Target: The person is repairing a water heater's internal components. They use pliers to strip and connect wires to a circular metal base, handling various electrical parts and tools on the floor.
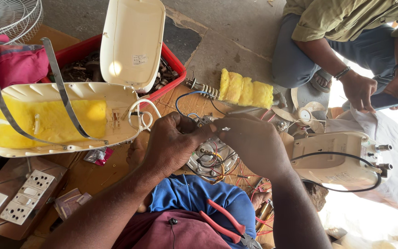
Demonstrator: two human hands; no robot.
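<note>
Both hands (171, 143) (249, 143) meet over the round metal plate (210, 159), open casing (54, 117) left, pliers (224, 223) on the lap.

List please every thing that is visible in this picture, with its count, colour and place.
Round metal plate with wires: one, silver, centre, under both hands.
Open plastic casing with yellow insulation: one, cream, left.
Plastic crate of parts: one, red, top centre.
Yellow insulation roll: one, upper centre.
Plastic casing with black cable: one, cream, right.
Pliers: one, red-handled, on the lap.
Switch board: one, white, lower left.
Fan: one, white, top left.
Another person: one, top right, holding a phone.
Left hand: on the plate's wiring.
Right hand: on the plate's wiring.
</note>
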